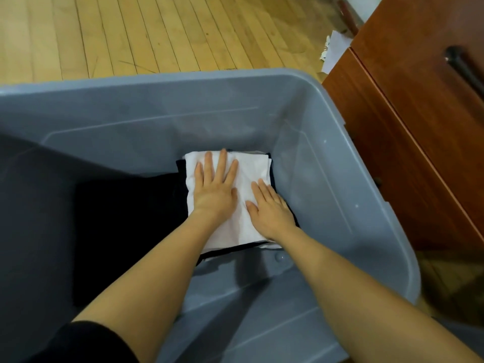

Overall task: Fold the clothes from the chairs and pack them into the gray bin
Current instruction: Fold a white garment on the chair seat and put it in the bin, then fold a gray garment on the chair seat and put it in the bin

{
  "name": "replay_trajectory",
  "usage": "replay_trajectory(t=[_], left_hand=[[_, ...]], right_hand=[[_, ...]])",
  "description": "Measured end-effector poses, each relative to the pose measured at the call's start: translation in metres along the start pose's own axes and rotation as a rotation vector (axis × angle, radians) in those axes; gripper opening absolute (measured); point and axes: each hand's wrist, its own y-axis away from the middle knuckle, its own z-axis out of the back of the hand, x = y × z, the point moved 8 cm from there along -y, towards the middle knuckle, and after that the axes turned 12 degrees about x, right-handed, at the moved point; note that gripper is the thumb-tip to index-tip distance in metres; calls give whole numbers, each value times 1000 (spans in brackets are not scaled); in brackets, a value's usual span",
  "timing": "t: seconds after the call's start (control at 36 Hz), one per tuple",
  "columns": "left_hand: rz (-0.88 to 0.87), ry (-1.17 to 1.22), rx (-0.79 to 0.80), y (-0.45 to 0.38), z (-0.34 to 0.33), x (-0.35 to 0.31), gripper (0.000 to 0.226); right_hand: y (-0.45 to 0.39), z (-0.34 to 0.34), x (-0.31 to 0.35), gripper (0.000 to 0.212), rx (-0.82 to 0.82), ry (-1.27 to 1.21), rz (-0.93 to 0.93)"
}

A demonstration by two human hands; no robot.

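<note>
A large gray bin (340,142) fills most of the head view. Inside it, a folded white garment (251,169) lies on top of a stack of dark folded clothes (125,231). My left hand (216,184) lies flat on the white garment with its fingers spread and straight. My right hand (269,208) presses flat on the same garment, just to the right and nearer to me. Neither hand grips the cloth.
A reddish wooden cabinet (408,106) with a dark handle (463,69) stands close against the bin's right side. White papers (335,48) lie on the wooden floor (157,32) beyond the bin. The bin's right portion shows bare gray bottom.
</note>
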Motion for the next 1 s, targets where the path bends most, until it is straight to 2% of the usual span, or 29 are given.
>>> replay_trajectory(t=[0.08, 0.19, 0.39, 0.5, 0.56, 0.67, 0.81, 1.0], left_hand=[[3, 27, 48, 0, 5, -4, 63], [-26, 197, 67, 8, 22, -4, 54], [-40, 335, -45, 39, 82, -20, 40], [-62, 416, -153, 67, 131, -39, 19], [-110, 461, -194, 88, 156, -56, 18], [-223, 481, -265, 129, 199, -99, 33], [-438, 535, -415, 189, 254, -166, 26], [-743, 698, -441, 283, 310, -283, 23]], right_hand=[[3, 5, 3, 57, 15, 9, -9], [19, 31, 9, 51, -99, -38, 4], [80, 91, 16, 33, -352, -131, 0], [131, 124, 4, 28, -500, -273, -62], [165, 142, -4, 24, -571, -306, -61], [238, 173, -21, 21, -716, -360, -46], [339, 198, -50, 14, -937, -452, -32], [485, 209, -111, 16, -1211, -583, -69]])
